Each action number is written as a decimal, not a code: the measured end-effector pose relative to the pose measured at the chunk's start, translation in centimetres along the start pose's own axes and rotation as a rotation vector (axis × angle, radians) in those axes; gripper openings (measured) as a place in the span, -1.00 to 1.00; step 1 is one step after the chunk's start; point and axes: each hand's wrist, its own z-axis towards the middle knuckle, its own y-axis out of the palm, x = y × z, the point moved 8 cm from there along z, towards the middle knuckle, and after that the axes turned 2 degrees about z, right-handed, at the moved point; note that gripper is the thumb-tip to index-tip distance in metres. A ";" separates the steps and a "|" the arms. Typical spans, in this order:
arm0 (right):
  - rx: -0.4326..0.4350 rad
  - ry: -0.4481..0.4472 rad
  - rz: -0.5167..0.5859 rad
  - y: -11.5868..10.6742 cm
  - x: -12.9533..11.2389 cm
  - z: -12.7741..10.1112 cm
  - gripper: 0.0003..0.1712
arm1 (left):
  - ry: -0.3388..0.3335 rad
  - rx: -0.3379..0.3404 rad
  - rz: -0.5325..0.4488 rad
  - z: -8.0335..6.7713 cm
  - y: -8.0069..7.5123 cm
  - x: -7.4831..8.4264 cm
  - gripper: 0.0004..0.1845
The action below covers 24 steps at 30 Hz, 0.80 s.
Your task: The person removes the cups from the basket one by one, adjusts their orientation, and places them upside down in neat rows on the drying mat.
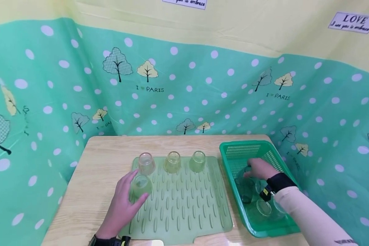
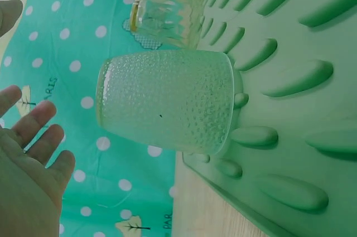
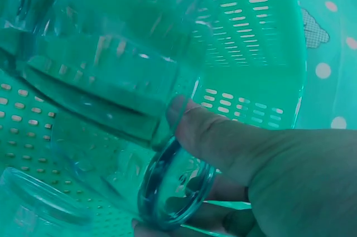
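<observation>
While the right hand (image 1: pixel 259 169) grips a clear glass (image 3: pixel 117 109) inside the green basket (image 1: pixel 230 152) at lower right, the left hand (image 1: pixel 123 201) lies released beside a dimpled cup (image 1: pixel 141 185) on the mat (image 1: pixel 187 205), three cups (image 1: pixel 172 162) lined behind.

My left-hand glass (image 2: pixel 167 100) is pale green, dimpled all over; the ribbed mat (image 1: pixel 184 201) is green too. The basket (image 1: pixel 252 150) is brighter green (perforated), my right-hand glass (image 3: pixel 111 81) clear bluish; light wood worktop (image 1: pixel 92 171).
</observation>
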 end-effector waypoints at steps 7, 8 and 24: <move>-0.008 0.026 -0.021 -0.2 -0.6 0.3 -0.59 | -0.029 -0.006 -0.010 0.0 -0.1 -0.3 -0.03; -0.009 0.034 -0.022 -0.1 -0.5 0.3 -0.60 | -0.030 -0.007 -0.008 0.0 -0.1 -0.4 -0.03; 0.080 0.003 -0.086 0.0 -2.3 0.0 -0.64 | -0.075 -0.005 0.014 -1.0 -0.7 -0.2 -0.04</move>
